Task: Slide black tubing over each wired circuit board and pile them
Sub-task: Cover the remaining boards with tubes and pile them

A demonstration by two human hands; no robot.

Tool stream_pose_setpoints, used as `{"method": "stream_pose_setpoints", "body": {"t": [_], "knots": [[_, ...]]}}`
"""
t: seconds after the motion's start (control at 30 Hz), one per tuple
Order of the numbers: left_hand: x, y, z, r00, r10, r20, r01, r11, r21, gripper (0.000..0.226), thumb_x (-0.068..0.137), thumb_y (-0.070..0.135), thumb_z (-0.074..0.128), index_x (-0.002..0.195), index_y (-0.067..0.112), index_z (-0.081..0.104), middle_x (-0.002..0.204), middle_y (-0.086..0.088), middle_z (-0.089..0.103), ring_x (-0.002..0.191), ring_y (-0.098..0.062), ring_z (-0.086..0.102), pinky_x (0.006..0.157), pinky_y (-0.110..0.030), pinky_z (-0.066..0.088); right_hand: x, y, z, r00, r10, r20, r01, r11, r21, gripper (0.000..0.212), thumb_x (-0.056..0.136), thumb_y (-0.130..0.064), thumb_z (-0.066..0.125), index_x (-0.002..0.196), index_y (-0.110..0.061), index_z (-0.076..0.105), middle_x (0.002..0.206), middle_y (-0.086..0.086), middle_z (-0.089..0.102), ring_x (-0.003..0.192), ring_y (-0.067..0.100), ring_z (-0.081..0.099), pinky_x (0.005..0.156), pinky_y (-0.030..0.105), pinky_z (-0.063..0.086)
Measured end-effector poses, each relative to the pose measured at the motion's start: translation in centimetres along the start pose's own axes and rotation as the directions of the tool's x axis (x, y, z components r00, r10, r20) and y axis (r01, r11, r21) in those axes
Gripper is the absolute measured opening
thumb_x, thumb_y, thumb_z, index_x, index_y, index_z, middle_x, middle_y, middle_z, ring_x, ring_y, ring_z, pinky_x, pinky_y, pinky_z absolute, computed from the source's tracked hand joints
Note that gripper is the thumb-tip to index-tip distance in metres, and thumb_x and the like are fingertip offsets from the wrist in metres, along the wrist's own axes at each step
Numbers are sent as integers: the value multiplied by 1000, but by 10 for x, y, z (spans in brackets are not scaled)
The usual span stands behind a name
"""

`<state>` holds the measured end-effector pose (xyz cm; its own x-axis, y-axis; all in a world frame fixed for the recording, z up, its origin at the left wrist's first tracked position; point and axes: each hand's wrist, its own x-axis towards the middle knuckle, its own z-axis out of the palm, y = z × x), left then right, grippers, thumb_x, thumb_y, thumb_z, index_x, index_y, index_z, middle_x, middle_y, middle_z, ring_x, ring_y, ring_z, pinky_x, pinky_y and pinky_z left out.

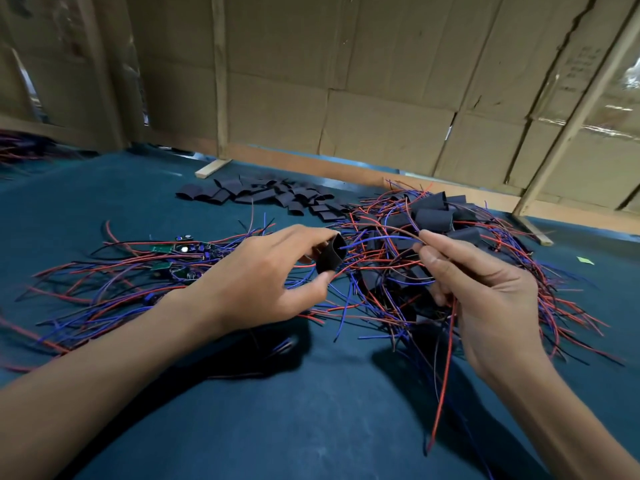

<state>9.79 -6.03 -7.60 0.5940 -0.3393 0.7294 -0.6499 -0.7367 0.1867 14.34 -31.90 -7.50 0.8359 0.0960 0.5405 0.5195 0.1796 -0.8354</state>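
My left hand (263, 275) pinches a short piece of black tubing (331, 255) between thumb and fingers, its open end facing right. My right hand (485, 289) grips a bundle of red, blue and brown wires (446, 341); their tips reach toward the tubing's mouth and their tails hang down to the table. The circuit board on these wires is hidden. Bare green circuit boards (162, 249) with wires lie to the left. A pile of tubed boards (433, 216) lies behind my right hand.
A heap of loose black tubing pieces (263, 195) lies at the back centre on the blue cloth table (277, 410). Cardboard walls (346, 81) and wooden slats close off the back. A small green scrap (585, 260) lies at the right.
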Motion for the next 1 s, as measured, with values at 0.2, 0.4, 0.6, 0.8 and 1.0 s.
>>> {"method": "stream_pose_setpoints", "body": {"t": [0.2, 0.4, 0.6, 0.8, 1.0], "knots": [[-1, -1, -1, 999, 23, 38, -24, 1000, 17, 47, 94, 28, 59, 134, 3, 57, 114, -2, 68, 101, -13, 67, 90, -35, 54, -2, -4, 1, 995, -79, 66, 85, 992, -94, 19, 81, -18, 75, 99, -18, 81, 89, -7, 74, 66, 2, 57, 67, 13, 45], [-1, -2, -2, 999, -37, 15, 37, 999, 37, 50, 94, 31, 58, 136, 4, 57, 114, -1, 68, 100, -16, 67, 87, -39, 55, -8, -9, 3, 985, -129, 114, 148, 972, -184, 17, 82, -10, 74, 96, -16, 79, 92, -3, 75, 77, 6, 63, 73, 16, 47], [-1, -1, 0, 998, -64, 21, 63, 997, 53, 49, 93, 33, 60, 135, 7, 58, 112, 0, 68, 98, -17, 67, 84, -40, 56, -9, -12, 5, 979, -150, 137, 174, 968, -183, 18, 80, -8, 74, 95, -16, 78, 93, 2, 75, 88, 12, 68, 81, 20, 50], [0, 0, 0, 997, -48, 55, 46, 998, 45, 49, 93, 35, 57, 134, 7, 59, 111, -2, 68, 96, -21, 69, 83, -41, 56, -7, -11, 0, 979, -160, 129, 182, 966, -182, 17, 81, -10, 75, 95, -17, 81, 92, -1, 75, 83, 11, 65, 73, 19, 47], [0, -2, -2, 993, -15, 116, -1, 990, 140, 48, 93, 30, 61, 134, 6, 59, 111, -6, 69, 99, -28, 68, 82, -43, 56, -4, -9, -1, 982, -150, 111, 162, 982, -102, 16, 82, -17, 74, 94, -25, 81, 90, -4, 71, 66, 12, 54, 60, 25, 40]]}}
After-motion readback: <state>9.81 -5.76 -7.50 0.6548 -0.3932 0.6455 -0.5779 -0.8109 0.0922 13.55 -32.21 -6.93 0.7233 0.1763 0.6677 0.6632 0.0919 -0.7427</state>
